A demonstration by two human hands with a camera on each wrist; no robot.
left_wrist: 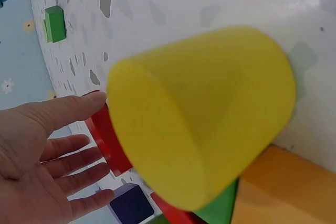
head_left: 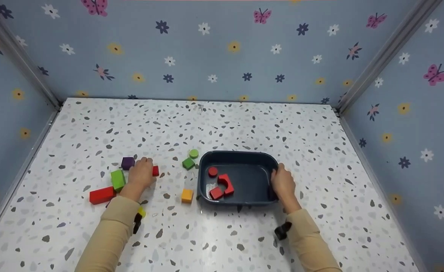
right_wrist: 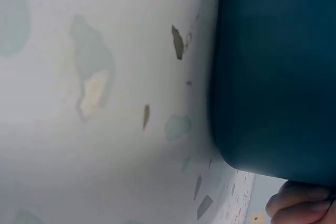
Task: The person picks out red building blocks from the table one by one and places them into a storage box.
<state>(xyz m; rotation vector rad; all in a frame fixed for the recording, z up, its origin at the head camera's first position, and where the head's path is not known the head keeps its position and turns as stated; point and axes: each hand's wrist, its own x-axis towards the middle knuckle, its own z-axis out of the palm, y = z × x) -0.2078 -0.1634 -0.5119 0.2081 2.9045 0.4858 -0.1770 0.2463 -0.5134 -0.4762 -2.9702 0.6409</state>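
Flower-patterned walls (head_left: 214, 49) around a speckled tabletop (head_left: 222, 126). Left hand (head_left: 140, 174) at a small red block (head_left: 156, 171), fingers spread and nearly straight; cannot tell if gripping. Purple block (head_left: 128, 163) just beside. Right hand (head_left: 283, 183), fingers curled, grips right end of dark blue tub (head_left: 250, 177); three red pieces (head_left: 228, 184) inside.

One tray (head_left: 250, 179) is holding three red blocks (head_left: 212, 172); outside, head view is showing two more, three green blocks (head_left: 188, 163), one orange cube (head_left: 187, 196), one yellow cylinder (head_left: 142, 212), at least one purple cube (head_left: 128, 163).
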